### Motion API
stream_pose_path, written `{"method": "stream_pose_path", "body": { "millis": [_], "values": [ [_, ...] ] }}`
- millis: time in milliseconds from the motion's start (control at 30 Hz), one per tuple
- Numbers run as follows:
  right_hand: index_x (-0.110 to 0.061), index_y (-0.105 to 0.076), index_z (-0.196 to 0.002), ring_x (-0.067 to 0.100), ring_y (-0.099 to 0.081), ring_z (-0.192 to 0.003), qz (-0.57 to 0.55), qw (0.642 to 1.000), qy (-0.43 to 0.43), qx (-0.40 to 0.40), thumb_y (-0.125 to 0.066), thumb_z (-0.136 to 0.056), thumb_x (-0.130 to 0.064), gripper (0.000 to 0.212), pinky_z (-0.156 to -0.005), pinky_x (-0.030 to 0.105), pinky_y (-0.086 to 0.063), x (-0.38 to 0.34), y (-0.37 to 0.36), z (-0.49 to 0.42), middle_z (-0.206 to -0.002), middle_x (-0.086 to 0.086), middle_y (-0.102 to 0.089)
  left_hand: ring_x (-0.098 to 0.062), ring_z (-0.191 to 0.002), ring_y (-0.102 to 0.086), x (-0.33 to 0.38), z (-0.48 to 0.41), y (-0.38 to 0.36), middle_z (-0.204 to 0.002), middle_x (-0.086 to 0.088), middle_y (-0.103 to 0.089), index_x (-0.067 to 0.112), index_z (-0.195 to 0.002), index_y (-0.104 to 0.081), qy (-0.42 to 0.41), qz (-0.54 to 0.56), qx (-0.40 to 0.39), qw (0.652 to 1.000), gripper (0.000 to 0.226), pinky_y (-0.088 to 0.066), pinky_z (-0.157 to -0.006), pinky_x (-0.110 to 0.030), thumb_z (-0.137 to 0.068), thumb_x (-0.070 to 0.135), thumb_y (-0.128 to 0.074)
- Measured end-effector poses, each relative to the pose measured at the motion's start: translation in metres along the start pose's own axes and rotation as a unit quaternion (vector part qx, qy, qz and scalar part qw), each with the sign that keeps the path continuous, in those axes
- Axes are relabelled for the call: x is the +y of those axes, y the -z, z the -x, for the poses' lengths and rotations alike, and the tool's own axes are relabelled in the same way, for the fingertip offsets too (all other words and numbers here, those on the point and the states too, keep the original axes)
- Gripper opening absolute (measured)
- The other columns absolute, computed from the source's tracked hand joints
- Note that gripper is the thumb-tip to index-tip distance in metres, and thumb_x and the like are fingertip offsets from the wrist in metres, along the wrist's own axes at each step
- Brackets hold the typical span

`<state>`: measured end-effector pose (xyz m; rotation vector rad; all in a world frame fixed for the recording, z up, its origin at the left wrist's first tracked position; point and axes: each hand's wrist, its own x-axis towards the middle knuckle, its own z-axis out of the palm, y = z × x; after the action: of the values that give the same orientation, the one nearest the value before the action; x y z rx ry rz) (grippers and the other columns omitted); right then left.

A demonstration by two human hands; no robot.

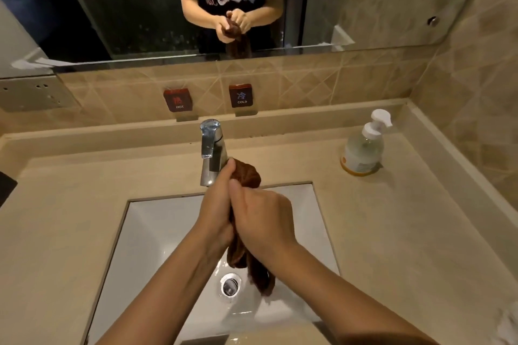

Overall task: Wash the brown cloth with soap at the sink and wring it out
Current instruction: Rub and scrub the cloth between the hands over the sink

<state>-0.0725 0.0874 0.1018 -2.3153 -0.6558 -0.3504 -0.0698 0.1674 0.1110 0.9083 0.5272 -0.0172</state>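
Nearest, at 6 o'clock, the sink (157,221) is a white glossy square basin, its drain (230,284) ringed in metal. Over it both hands squeeze the cloth (246,173), a brown, limp, rope-like twist: the left hand (217,213) and right hand (263,218) are each clenched round it, its tail hanging beside the drain. This looks like the wringing step; next calls for opposite twists. Beyond, at 12, stands a chrome tap (210,145); at 2, a clear soap bottle (363,148).

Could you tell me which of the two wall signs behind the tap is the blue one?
The COLD sign, the right-hand one, has a blue symbol; the HOT sign to its left is marked in red.
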Motion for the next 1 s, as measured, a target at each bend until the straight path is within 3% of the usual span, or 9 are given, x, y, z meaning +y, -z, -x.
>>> {"method": "stream_pose_path", "body": {
  "millis": [167, 267, 333, 467, 600, 700, 800, 900, 1000],
  "values": [
    [-0.012, -0.047, -0.053, 0.022, -0.053, -0.051, -0.117, 0.977, -0.175, 0.012, -0.018, -0.098, -0.039, 0.060, -0.047, 0.027, -0.036, 0.015, 0.003, -0.025, -0.050, 0.004, -0.051, -0.014, -0.059, -0.062, -0.007, 0.005, -0.003, -0.064, -0.004, -0.062, 0.015, -0.070, -0.066, 0.002, -0.025, -0.023, 0.999, 0.032, -0.050, -0.060, -0.027, -0.094, 0.030, -0.053],
    [-0.015, -0.046, -0.054, 0.016, -0.041, -0.040, -0.085, 0.990, -0.110, 0.000, -0.027, -0.099, -0.021, 0.049, -0.040, 0.024, -0.027, 0.001, 0.003, -0.012, -0.043, -0.002, -0.044, -0.015, -0.066, -0.064, 0.003, 0.001, 0.000, -0.073, -0.006, -0.067, 0.013, -0.087, -0.070, -0.020, -0.030, -0.008, 0.999, 0.023, -0.053, -0.062, -0.026, -0.093, 0.029, -0.055],
    [-0.011, -0.051, -0.059, 0.014, -0.037, -0.035, -0.062, 0.991, -0.106, -0.059, -0.028, -0.098, -0.020, 0.046, -0.037, 0.022, -0.023, -0.016, 0.004, -0.002, -0.041, -0.002, -0.045, -0.013, -0.063, -0.065, 0.004, -0.002, 0.004, -0.073, -0.004, -0.067, 0.012, -0.099, -0.066, -0.009, -0.018, 0.009, 1.000, 0.024, -0.053, -0.058, -0.023, -0.092, 0.032, -0.055],
    [-0.014, -0.042, -0.050, 0.012, -0.043, -0.048, -0.137, 0.965, -0.220, -0.032, -0.022, -0.101, -0.031, 0.058, -0.049, 0.027, -0.030, 0.012, 0.005, -0.032, -0.050, 0.000, -0.046, -0.014, -0.058, -0.062, -0.004, 0.005, 0.003, -0.064, -0.004, -0.064, 0.012, -0.078, -0.066, 0.058, 0.004, -0.034, 0.998, 0.029, -0.051, -0.055, -0.023, -0.095, 0.031, -0.050],
    [-0.004, -0.055, -0.076, 0.021, -0.040, -0.039, 0.011, 0.996, -0.050, -0.070, -0.032, -0.094, -0.022, 0.034, -0.039, 0.027, -0.028, -0.009, 0.002, -0.003, -0.049, 0.005, -0.055, -0.015, -0.064, -0.063, 0.007, -0.002, 0.012, -0.075, -0.005, -0.065, 0.011, -0.101, -0.065, 0.032, 0.028, -0.008, 0.999, 0.023, -0.054, -0.059, -0.023, -0.092, 0.029, -0.054],
    [-0.004, -0.054, -0.073, 0.026, -0.047, -0.050, -0.030, 0.995, -0.071, -0.064, -0.022, -0.099, -0.026, 0.046, -0.048, 0.032, -0.033, -0.008, 0.001, -0.014, -0.057, 0.009, -0.058, -0.015, -0.063, -0.062, 0.001, 0.000, 0.015, -0.074, -0.005, -0.062, 0.013, -0.098, -0.065, 0.053, 0.041, -0.016, 0.998, 0.021, -0.052, -0.058, -0.024, -0.092, 0.029, -0.054],
    [-0.011, -0.036, -0.048, 0.016, -0.041, -0.050, -0.220, 0.950, -0.220, -0.034, -0.028, -0.101, -0.029, 0.056, -0.051, 0.031, -0.030, 0.012, 0.004, -0.041, -0.050, 0.002, -0.042, -0.019, -0.066, -0.065, -0.009, 0.012, 0.013, -0.073, -0.008, -0.067, 0.008, -0.080, -0.071, 0.116, 0.084, -0.090, 0.986, 0.033, -0.051, -0.072, -0.030, -0.092, 0.030, -0.049],
    [-0.016, -0.035, -0.048, 0.012, -0.038, -0.049, -0.340, 0.902, -0.263, -0.025, -0.032, -0.100, -0.033, 0.054, -0.053, 0.029, -0.031, 0.019, 0.004, -0.043, -0.050, -0.001, -0.038, -0.023, -0.081, -0.065, -0.002, 0.012, 0.018, -0.084, -0.011, -0.068, 0.007, -0.084, -0.074, 0.129, 0.113, -0.118, 0.978, 0.034, -0.046, -0.090, -0.035, -0.086, 0.034, -0.053],
    [-0.013, -0.059, -0.061, 0.010, -0.057, -0.057, -0.520, 0.776, -0.355, -0.034, -0.041, -0.096, -0.040, 0.047, -0.063, 0.026, -0.047, 0.025, 0.012, -0.040, -0.058, 0.001, -0.058, -0.023, -0.083, -0.067, 0.004, 0.008, 0.032, -0.089, -0.009, -0.068, 0.011, -0.094, -0.067, 0.107, 0.145, -0.122, 0.976, 0.030, -0.054, -0.083, -0.035, -0.086, 0.037, -0.053]
  ]
}}
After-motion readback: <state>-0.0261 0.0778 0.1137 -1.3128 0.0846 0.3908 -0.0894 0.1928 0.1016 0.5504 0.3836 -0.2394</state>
